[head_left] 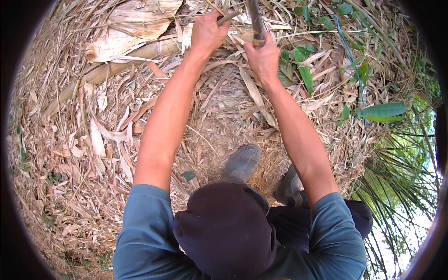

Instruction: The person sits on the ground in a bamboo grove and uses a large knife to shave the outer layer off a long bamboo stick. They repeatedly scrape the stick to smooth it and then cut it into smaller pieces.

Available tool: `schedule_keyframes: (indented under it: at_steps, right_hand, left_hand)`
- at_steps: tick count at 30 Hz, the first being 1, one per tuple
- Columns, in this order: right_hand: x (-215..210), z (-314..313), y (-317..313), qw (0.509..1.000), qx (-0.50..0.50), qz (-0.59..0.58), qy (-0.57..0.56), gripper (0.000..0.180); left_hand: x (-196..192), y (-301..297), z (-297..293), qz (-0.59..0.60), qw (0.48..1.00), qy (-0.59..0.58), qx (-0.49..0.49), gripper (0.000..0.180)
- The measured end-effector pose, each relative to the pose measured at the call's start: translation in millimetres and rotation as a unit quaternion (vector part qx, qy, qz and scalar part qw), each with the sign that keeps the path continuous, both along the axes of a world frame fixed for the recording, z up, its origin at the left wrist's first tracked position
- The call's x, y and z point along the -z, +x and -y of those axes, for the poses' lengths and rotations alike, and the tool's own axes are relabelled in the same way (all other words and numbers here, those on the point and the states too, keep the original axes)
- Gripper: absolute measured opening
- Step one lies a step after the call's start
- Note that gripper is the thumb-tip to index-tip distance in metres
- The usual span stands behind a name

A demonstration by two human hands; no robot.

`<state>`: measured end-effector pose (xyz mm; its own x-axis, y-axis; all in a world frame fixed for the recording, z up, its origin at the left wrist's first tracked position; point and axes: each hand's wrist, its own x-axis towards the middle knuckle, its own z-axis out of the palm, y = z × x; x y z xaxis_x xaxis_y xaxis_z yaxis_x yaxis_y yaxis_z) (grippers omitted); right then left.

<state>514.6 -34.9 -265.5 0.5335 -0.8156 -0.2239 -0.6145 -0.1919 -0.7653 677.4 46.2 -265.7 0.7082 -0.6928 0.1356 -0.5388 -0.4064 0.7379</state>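
Observation:
Both arms reach forward over ground covered in dry leaves. My left hand (pixel 208 33) is closed around a thin, cut greenish-brown stick (pixel 230 17), whose end points up and to the right. To its right, my right hand (pixel 263 57) grips a machete (pixel 255 17) by its handle. The dark blade runs up past the top edge of the view, so its tip is hidden. A small gap separates the stick's end from the blade.
A fallen bamboo pole (pixel 105 71) lies at the upper left beside a broad dry sheath (pixel 135 29). Green leaves (pixel 304 72) grow right of my right hand, and a blue cord (pixel 347 49) runs beyond them. My rubber boots (pixel 242 161) stand on the litter.

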Motion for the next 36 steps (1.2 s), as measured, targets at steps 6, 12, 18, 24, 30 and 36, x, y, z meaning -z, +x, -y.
schedule_keyframes:
  at_steps: [6, 12, 18, 24, 30, 36]
  right_hand:
    - [43.6, 19.8, -6.9, 0.985, -0.092, -0.119, 0.089, 0.052]
    - [-9.6, 6.6, -0.6, 0.999, -0.017, -0.018, 0.049, 0.040]
    - [60.9, 0.5, -17.3, 0.988, -0.096, -0.120, -0.023, 0.047]
    - [59.8, 16.1, -28.3, 0.996, -0.036, -0.048, 0.065, 0.045]
    - [-2.8, 5.0, -3.6, 0.991, 0.036, 0.128, 0.020, 0.031]
    - [43.7, -3.0, -14.4, 0.989, -0.052, -0.110, 0.078, 0.048]
  left_hand:
    - [-6.0, 0.5, 2.4, 0.013, 0.999, -0.023, 0.021, 0.020]
    - [-4.1, -2.7, -5.3, 0.021, 1.000, -0.022, -0.008, 0.020]
    - [7.2, -6.7, -8.1, -0.018, 0.996, -0.083, -0.027, 0.030]
    - [6.3, -9.3, -13.3, -0.021, 0.995, -0.092, -0.034, 0.033]
    - [12.6, -14.5, -29.8, -0.025, 0.992, -0.093, -0.076, 0.035]
    - [11.4, -14.5, -22.8, -0.034, 0.994, -0.042, -0.094, 0.020]
